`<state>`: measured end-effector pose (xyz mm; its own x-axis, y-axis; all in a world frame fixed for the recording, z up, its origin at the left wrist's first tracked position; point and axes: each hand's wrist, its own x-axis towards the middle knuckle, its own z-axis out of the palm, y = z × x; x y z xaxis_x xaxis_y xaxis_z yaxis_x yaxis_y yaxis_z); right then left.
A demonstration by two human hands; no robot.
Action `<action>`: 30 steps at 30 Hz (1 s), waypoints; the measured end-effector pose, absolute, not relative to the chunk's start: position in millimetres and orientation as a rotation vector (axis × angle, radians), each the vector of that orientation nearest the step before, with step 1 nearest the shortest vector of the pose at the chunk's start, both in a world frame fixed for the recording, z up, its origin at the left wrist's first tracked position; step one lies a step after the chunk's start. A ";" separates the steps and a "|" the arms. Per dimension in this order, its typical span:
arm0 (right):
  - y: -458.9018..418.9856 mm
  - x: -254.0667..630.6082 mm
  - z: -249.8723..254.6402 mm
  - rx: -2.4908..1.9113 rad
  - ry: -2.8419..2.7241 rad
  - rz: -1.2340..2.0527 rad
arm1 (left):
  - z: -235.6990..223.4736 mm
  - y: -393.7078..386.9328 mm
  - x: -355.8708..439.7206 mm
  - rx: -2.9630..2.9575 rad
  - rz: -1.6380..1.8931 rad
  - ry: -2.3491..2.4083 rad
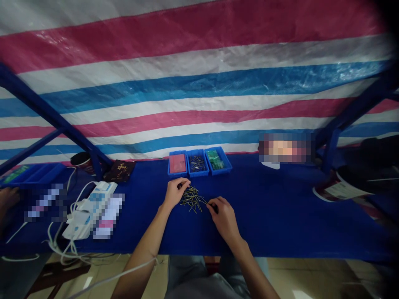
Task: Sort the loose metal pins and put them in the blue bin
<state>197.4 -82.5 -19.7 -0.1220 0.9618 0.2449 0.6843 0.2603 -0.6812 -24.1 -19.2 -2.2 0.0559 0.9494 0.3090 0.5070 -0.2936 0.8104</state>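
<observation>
Thin metal pins (192,201), one loose pile: lie on the surface (280,224) between left hand (176,193) and right hand (225,216). Striped sheet (199,89), red, white and blue: hangs behind. Surface: dark blue. Power strip (81,222), white: lies at left, well apart from the pile. Right hand: thumb and finger together at the pile's right edge; whether clamped on a pin, cannot tell. Left hand: fingertips together at the pile's upper left; grip, cannot tell. Blue trays (222,171), three: stand beyond the pile, holding pink block (177,163), metal pieces (197,163), green pieces (215,160).
</observation>
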 end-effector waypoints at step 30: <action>4.8 159.8 6.6 -0.978 -1.913 0.673 | -1.2 -19.9 -26.2 1.801 1.213 1.405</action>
